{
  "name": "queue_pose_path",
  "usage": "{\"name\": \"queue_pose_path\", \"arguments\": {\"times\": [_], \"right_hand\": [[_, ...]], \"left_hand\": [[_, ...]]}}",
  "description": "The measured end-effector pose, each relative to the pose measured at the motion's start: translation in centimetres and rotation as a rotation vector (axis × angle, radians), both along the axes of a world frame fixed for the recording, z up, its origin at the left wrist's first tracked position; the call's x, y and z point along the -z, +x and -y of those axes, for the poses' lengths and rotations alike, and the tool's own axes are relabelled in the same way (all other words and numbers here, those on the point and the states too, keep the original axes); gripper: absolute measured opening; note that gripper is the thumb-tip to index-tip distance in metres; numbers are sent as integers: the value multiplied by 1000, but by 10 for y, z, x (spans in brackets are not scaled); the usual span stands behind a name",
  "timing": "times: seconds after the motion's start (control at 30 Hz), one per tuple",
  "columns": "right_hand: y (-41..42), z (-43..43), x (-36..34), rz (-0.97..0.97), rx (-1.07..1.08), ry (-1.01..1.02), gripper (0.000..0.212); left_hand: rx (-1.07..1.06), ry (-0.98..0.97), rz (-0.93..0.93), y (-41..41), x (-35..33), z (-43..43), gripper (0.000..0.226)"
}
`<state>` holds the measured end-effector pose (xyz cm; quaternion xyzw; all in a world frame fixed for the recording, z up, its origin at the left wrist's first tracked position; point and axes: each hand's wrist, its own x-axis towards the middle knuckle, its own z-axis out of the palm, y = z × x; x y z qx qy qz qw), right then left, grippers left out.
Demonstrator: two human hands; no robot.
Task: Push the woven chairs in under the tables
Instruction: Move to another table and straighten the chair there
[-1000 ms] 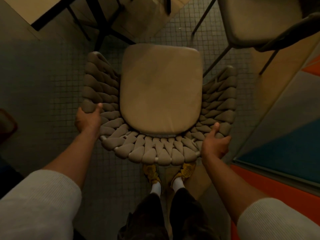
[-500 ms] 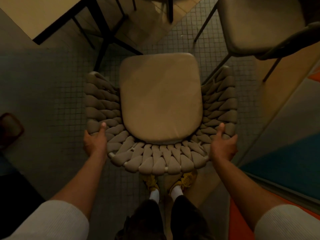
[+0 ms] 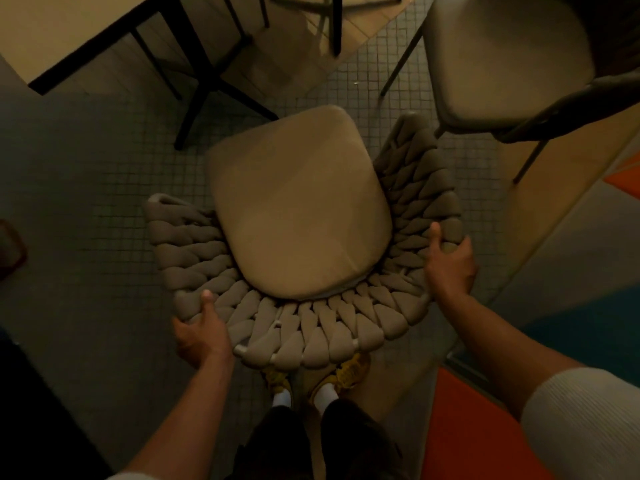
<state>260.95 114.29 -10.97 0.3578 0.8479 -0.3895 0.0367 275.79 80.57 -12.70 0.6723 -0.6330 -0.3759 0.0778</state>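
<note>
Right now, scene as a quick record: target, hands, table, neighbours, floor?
target: grey-brown woven-rope chair, tan seat cushion, front facing toward the table
left hand: grips the backrest rim, thumb on top
right hand: grips the rim's right side, thumb on top
table: pale-topped table with black legs, upper left; chair not yet under it
neighbour: second cushioned chair, upper right
floor: small grey mosaic tiles

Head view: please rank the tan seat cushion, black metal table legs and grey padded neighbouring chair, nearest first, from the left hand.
1. Tan seat cushion, beside left hand.
2. Black metal table legs, ahead.
3. Grey padded neighbouring chair, far right.
</note>
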Motion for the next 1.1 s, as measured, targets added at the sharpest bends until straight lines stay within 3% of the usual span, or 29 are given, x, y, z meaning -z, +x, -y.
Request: {"name": "queue_pose_path", "arguments": {"times": [0.27,0.43,1.1], "right_hand": [[-72,-35,5,23,-123,54,75],[-109,-49,10,25,-179,74,70],[-110,-48,12,29,-219,194,64]], "left_hand": [[-133,9,-19,-34,5,-49,77],[-190,-16,-22,-55,4,-75,68],[-164,-88,27,-59,8,-78,69]]}}
